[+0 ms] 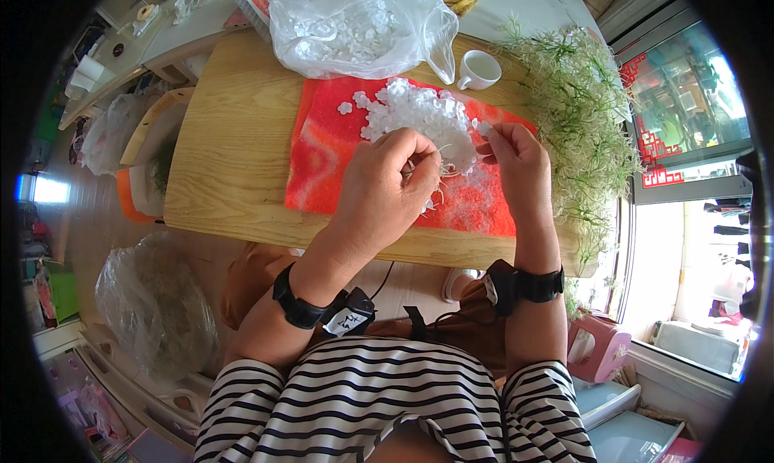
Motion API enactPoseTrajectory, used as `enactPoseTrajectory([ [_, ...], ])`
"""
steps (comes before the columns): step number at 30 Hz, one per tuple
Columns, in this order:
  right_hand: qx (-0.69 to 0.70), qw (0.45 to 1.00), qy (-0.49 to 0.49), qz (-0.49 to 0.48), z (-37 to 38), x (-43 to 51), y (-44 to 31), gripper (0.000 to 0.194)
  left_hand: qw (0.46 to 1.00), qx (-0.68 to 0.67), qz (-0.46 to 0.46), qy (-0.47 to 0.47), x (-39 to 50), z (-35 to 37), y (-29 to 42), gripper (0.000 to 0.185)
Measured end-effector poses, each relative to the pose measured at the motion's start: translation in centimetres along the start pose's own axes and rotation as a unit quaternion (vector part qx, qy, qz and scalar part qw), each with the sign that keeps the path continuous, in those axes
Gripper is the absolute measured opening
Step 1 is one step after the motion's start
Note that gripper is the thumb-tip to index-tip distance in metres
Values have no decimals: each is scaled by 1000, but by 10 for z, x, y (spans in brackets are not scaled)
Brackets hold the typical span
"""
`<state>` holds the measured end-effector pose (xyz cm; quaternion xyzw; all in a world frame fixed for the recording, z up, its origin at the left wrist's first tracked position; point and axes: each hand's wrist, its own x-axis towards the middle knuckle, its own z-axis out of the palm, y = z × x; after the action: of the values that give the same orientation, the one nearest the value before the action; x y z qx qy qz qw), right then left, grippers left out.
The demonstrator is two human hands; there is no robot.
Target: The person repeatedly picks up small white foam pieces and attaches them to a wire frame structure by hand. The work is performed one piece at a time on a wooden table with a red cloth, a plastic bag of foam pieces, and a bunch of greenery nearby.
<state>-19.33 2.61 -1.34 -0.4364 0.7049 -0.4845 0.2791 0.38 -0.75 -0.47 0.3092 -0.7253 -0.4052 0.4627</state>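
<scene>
My left hand (393,185) is pinched around thin pale stems with fine curled tips, over the near part of a red patterned cloth (320,154). To its right, my right hand (517,154) holds a small white flower-shaped petal piece (485,128) between thumb and fingertips. Between and beyond both hands lies a pile of white petal pieces (417,112) on the cloth. One loose petal piece (344,108) lies left of the pile. A few more white bits show under my left hand, partly hidden.
A clear plastic bag of white petals (363,33) lies beyond the cloth on the wooden table (224,136). Right of it stands a white cup (481,70). Bunches of green and pale artificial sprigs (562,112) cover the right side. A banana (462,1) lies at the back.
</scene>
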Motion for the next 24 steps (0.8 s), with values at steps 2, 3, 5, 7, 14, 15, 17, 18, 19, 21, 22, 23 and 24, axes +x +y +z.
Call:
enactPoseTrajectory([
  [2, -3, 1000, 5, -13, -1, -1, -1, 14, 1000, 1, 4, 0, 1, 0, 0, 7],
  [3, 29, 999, -1, -14, -1, -2, -1, 14, 1000, 1, 4, 1, 1, 1, 1, 7],
  [5, 96, 995, -12, -3, -3, -4, -1, 14, 1000, -6, -6, -1, 1, 1, 3, 7],
  [7, 227, 972, -63, 14, -2, -8, -3, 15, 999, -20, -29, -4, 0, 1, 6, 8],
  [14, 400, 901, -162, 53, 13, -28, -13, 9, 999, 11, 5, 35, 1, 2, 5, 10],
  [15, 422, 889, -173, 49, 14, -29, -14, 9, 999, 24, 5, 35, 0, 1, 5, 11],
  [17, 438, 881, -169, 56, 17, -30, -14, 9, 998, 55, 23, 38, -1, 1, 5, 12],
  [18, 444, 878, -167, 55, 19, -30, -13, 9, 996, 73, 41, 40, 0, 1, 4, 13],
  [19, 453, 874, -168, 53, 19, -31, -12, 8, 993, 91, 59, 42, 0, 1, 4, 13],
  [21, 459, 871, -165, 53, 20, -31, -11, 8, 991, 109, 66, 46, 0, 2, 4, 14],
  [22, 461, 870, -164, 55, 21, -30, -10, 7, 989, 118, 70, 48, -1, 2, 4, 15],
  [23, 460, 871, -167, 47, 21, -31, -10, 7, 989, 119, 72, 49, -1, 2, 4, 15],
  [24, 457, 872, -169, 42, 21, -31, -10, 7, 989, 120, 75, 49, 0, 2, 4, 15],
])
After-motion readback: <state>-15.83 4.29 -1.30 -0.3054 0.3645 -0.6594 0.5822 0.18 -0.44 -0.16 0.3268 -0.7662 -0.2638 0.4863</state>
